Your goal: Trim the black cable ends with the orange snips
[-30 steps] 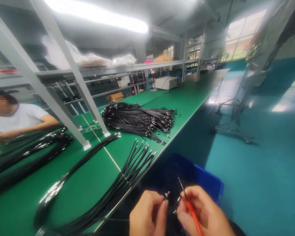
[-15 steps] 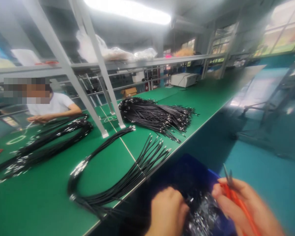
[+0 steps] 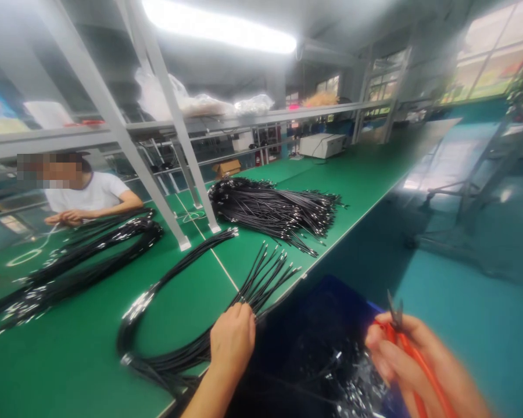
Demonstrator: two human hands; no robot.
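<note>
My left hand (image 3: 232, 337) is at the table's near edge with its fingers curled over the loose end of a bundle of black cables (image 3: 187, 354). How many strands it grips is hidden beneath the fingers. The bundle bends in a wide U on the green table, and its silver-tipped ends fan out beyond my hand. In my right hand (image 3: 418, 354) is a pair of red-handled pliers (image 3: 412, 348). Their narrow metal jaws point up and stand slightly apart, over the side of a blue bin (image 3: 331, 290).
Shiny scraps (image 3: 361, 383) lie in the bin below the table edge. A large pile of black cables (image 3: 274, 212) sits farther back, by the shelf posts (image 3: 187, 128). Across the table a person (image 3: 87, 194) handles a white cord beside more looped cables (image 3: 91, 255).
My left hand has moved left and up, from above the bin to the black cables at the table edge. The pliers stay in my right hand, shifted slightly left.
</note>
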